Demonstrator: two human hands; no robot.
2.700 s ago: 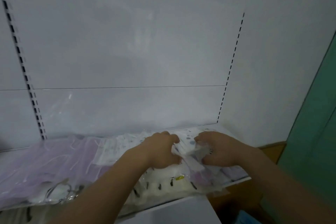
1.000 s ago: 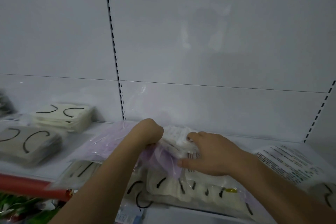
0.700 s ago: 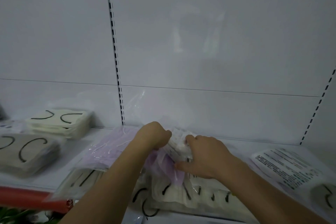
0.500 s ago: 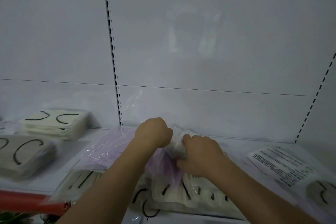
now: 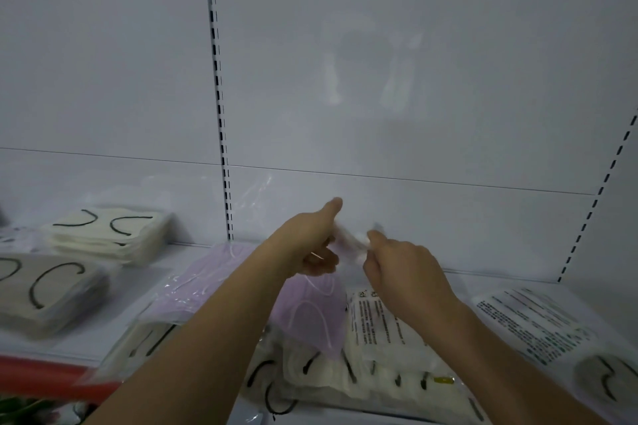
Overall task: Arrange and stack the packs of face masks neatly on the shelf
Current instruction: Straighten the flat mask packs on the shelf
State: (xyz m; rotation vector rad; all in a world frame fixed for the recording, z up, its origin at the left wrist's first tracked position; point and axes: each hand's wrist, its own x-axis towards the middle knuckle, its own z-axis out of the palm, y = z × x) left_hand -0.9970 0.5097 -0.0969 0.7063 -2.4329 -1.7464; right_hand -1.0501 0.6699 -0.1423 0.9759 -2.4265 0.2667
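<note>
Both hands are raised above the white shelf (image 5: pixel 193 248) and share one small white mask pack (image 5: pixel 350 240), held between them. My left hand (image 5: pixel 309 241) grips its left end with the thumb up. My right hand (image 5: pixel 400 267) pinches its right end. A purple mask pack (image 5: pixel 316 312) hangs just under my left hand, over a white pack with printed text (image 5: pixel 374 317). Another purple pack (image 5: pixel 203 281) lies flat to the left. White packs with black ear loops (image 5: pixel 345 373) lie along the front edge.
Two stacks of cream masks with black loops (image 5: pixel 110 231) (image 5: pixel 45 290) sit at the left. A printed pack (image 5: pixel 538 324) lies at the right. A slotted upright (image 5: pixel 221 134) divides the white back panel. A red strip (image 5: pixel 45 376) runs below the left shelf edge.
Both hands have risen off the pile, lifting the small white pack between them. The purple pack now hangs lower, uncovering the printed white pack beneath.
</note>
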